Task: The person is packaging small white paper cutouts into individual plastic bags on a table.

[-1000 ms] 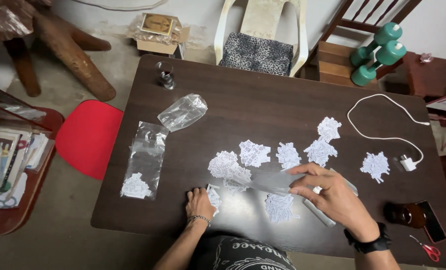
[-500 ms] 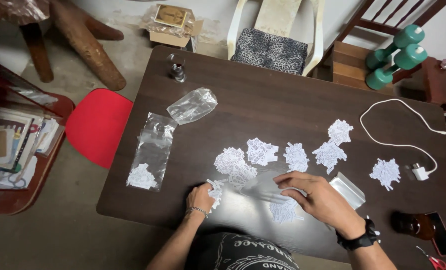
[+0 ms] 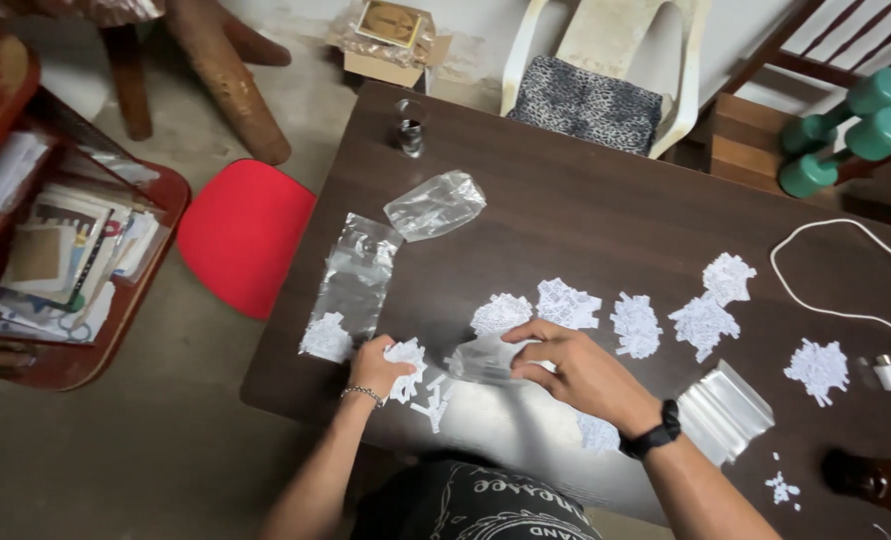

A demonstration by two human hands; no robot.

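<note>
My left hand (image 3: 378, 367) is closed on a small bunch of white paper cut-outs (image 3: 411, 357) at the near edge of the dark wooden table (image 3: 566, 200); a few pieces spill below it. My right hand (image 3: 576, 368) pinches a small clear plastic bag (image 3: 486, 358) just right of the left hand. Behind my hands lie several separate piles of white paper cut-outs (image 3: 566, 303). A flat clear bag (image 3: 356, 275) with a paper pile (image 3: 326, 338) at its near end lies to the left.
A puffed clear bag (image 3: 436, 205) and a small glass jar (image 3: 411, 127) sit farther back. A stack of clear bags (image 3: 726, 410) lies right of my wrist. A white cable with charger (image 3: 890, 372), green dumbbells (image 3: 846, 125), a white chair (image 3: 596, 70) and a red stool (image 3: 246, 235) surround the table.
My right hand moved left from the table's right part to the middle and took hold of a clear bag. My left hand gathered cut-outs. The camera shifted closer and leftward.
</note>
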